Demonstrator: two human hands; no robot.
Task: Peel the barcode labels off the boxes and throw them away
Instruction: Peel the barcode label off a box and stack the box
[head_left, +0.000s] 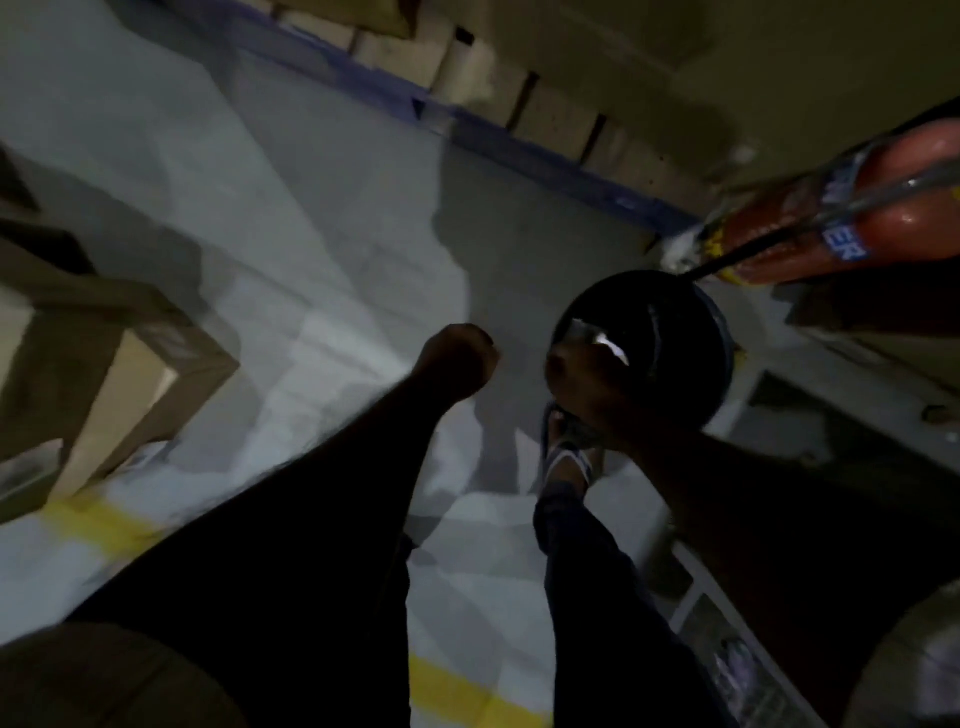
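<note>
Black bin (675, 332) at right, right grip (574, 376) over it, closure too dark to tell, pale label scrap (614, 349) at its tips; left grip (457, 361) curled on nothing; likely risk: adhesive clings to skin, scrap drops outside bin.

cardboard boxes (130, 374): matt brown paperboard, plain faces
floor (311, 208): smooth grey, painted-looking coat, low sheen; yellow line (98, 525) on it is flat paint
bin (670, 332): black, slight gloss with one bright glint, material unclear in the dark
fire extinguisher (883, 208): glossy red shell, wet-looking highlights, blue printed label
trouser leg (597, 571): dark matt cloth
sandal (566, 457): pale straps, material lost in blur
wall blocks (556, 114): rough, pitted, beige, matt
</note>
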